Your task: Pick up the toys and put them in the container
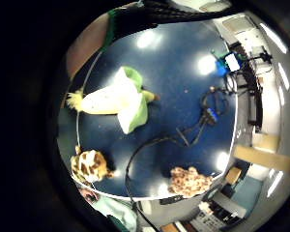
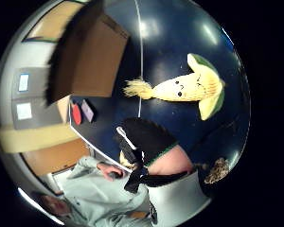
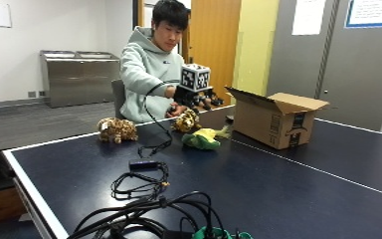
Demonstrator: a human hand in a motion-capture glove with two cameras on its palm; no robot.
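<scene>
Now gloved hand [image 3: 194,99] over corn toy [image 3: 201,138], grip unclear; soft, light, take round middle, box [image 3: 275,121] beside.

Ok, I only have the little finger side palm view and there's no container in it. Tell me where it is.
Observer: A cardboard box stands on the table, across the white centre line from the corn toy.
Operator: Tell me whether it's open.
Observer: It is. The top flaps are folded outward and the opening faces up.
Operator: Now place the hand for me.
Observer: The gloved right hand hovers above the yellow spotted toy, which lies on the table. The hand looks clear of it.
</scene>
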